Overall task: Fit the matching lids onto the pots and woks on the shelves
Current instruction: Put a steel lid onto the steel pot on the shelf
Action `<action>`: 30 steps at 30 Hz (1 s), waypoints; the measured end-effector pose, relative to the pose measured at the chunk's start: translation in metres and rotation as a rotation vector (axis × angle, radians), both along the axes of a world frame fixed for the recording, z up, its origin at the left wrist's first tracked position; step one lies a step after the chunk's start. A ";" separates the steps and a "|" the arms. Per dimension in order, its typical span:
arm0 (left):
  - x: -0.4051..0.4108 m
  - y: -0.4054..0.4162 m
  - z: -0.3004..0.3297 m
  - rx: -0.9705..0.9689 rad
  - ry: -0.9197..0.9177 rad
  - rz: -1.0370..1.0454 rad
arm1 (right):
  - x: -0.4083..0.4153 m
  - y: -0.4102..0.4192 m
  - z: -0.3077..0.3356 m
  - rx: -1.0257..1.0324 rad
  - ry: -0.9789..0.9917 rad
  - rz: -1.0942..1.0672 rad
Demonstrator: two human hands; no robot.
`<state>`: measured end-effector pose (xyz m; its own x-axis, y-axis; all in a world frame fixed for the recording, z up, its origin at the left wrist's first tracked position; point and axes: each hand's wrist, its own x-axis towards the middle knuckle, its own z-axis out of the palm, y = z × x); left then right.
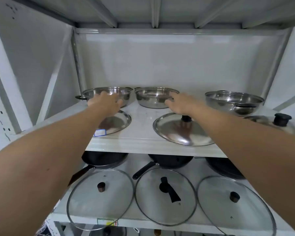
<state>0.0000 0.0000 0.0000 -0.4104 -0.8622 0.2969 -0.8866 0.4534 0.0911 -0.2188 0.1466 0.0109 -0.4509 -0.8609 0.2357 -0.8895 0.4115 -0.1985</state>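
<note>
Nothing is gripped: both hands, left (106,103) and right (180,103), are spread above the upper shelf (140,142), flanking the middle steel pot (154,97).

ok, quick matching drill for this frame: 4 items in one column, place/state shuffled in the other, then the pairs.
Items
1. left hand
2. right hand
3. glass lid with long black handle
4. steel pot with black side handle

Places
A. lower shelf, middle
B. upper shelf, far right, uncovered
C. at the rim of the left steel pot
D. above the middle steel lid, near its black knob

Pairs: 1-C, 2-D, 3-A, 4-B
</note>
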 end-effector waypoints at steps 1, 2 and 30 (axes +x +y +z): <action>0.002 -0.004 -0.004 -0.006 -0.032 0.021 | -0.003 0.000 -0.005 0.031 0.011 -0.022; 0.002 -0.011 -0.008 -0.021 -0.056 0.048 | -0.007 -0.002 -0.010 0.039 0.029 -0.037; 0.006 -0.092 0.067 -0.231 0.293 -0.041 | -0.019 -0.102 0.053 -0.375 0.172 -0.089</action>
<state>0.0060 -0.0923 0.0675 -0.3123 -0.7430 0.5920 -0.8187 0.5266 0.2290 -0.2374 0.0444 0.0640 -0.4463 -0.6607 0.6036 -0.8871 0.4156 -0.2009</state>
